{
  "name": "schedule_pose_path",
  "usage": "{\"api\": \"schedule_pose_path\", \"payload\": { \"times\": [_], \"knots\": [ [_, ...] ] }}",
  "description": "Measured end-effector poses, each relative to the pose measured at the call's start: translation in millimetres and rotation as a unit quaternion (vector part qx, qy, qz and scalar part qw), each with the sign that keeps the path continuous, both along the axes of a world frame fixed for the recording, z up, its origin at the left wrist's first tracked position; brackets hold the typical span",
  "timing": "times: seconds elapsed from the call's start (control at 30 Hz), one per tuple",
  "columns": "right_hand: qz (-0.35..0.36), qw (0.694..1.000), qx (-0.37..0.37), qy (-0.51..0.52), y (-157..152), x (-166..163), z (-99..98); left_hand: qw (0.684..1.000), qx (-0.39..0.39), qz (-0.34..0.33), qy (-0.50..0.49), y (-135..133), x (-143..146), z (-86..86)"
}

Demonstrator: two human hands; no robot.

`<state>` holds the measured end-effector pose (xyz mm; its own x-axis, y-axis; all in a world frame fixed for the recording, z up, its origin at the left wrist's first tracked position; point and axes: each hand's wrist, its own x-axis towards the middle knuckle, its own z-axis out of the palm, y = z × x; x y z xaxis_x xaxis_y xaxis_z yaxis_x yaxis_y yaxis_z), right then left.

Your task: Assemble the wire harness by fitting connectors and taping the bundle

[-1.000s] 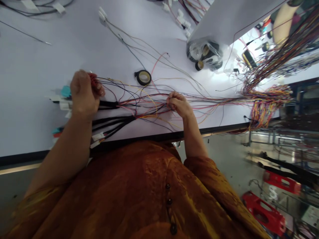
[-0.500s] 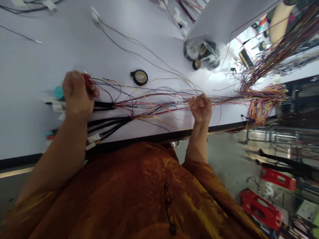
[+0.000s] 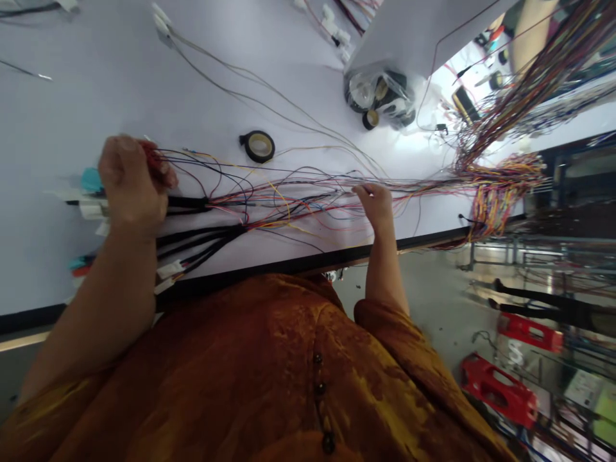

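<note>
My left hand (image 3: 131,176) is closed around a red connector (image 3: 153,160), from which thin wires run off to the right. Beneath that wrist lie black-sleeved cable branches (image 3: 206,242), with white and teal connectors (image 3: 90,181) at their left ends. Loose coloured wires (image 3: 283,202) stretch along the table between my two hands. Over this bundle, my right hand (image 3: 375,204) pinches with thumb and fingertips at a thin wire; exactly which one is too fine to make out. A roll of black tape (image 3: 258,147) lies just above the wires.
Tape rolls in a clear plastic bag (image 3: 380,99) sit at the back. Thick wire bundles (image 3: 520,102) hang and pile up on the right. A pale cable with a white connector (image 3: 162,22) crosses the table, whose dark edge (image 3: 279,262) runs before my body. Red stands (image 3: 500,388) are on the floor.
My right hand has turned and shifted slightly left, its curled fingers now in a pinch pointing left. My left hand keeps its hold on the red connector. The whole view has slid a little.
</note>
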<state>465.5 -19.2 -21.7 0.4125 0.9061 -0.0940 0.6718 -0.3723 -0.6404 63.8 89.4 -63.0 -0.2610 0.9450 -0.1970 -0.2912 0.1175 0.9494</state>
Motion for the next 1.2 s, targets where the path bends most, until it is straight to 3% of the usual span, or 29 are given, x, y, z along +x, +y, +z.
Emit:
{"api": "schedule_pose_path", "payload": {
  "times": [0.1,0.23,0.33,0.4,0.47,0.53,0.6,0.73,0.8,0.9,1.07,1.2],
  "knots": [
    [0.027,0.988,-0.047,-0.148,20.6,-22.4,-8.2,1.0,0.002,0.011,-0.001,2.1,2.2,-1.6],
    [0.065,0.981,-0.086,-0.162,40.1,-40.1,-8.9,1.0,0.014,0.007,-0.002,2.9,1.8,-4.0],
    [0.106,0.99,-0.072,-0.058,39.0,-35.8,-4.9,1.0,0.012,0.01,-0.009,4.5,1.2,-5.8],
    [0.098,0.99,-0.064,0.082,30.4,-24.2,-1.3,1.0,-0.001,0.014,-0.014,5.2,0.8,-6.3],
    [0.057,0.966,-0.05,0.247,18.2,-6.3,2.4,1.0,0.0,0.013,-0.012,4.6,0.1,-6.0],
    [0.01,0.927,-0.014,0.376,5.2,17.1,5.7,1.0,0.02,-0.008,-0.006,3.1,-0.6,-5.9],
    [-0.029,0.896,0.072,0.436,-6.9,44.0,8.9,0.999,0.039,-0.026,0.0,1.9,-1.1,-6.4],
    [-0.119,0.836,0.338,0.416,-27.2,87.9,20.1,0.999,0.032,-0.012,0.005,0.8,-1.4,-5.8],
    [-0.136,0.827,0.383,0.388,-34.3,90.9,31.5,0.999,0.034,-0.034,0.003,-0.4,-2.0,-3.2],
    [-0.093,0.869,0.336,0.35,-36.7,61.3,58.4,0.997,0.044,-0.06,0.007,-2.5,-3.4,-0.7],
    [0.083,0.938,0.203,0.269,-7.3,-42.2,113.6,0.997,0.062,-0.046,-0.006,-0.5,-5.7,-13.7],
    [0.262,0.939,0.039,0.218,43.8,-120.4,137.8,0.996,0.081,-0.041,-0.004,2.2,-6.7,-26.0]
  ]
}}
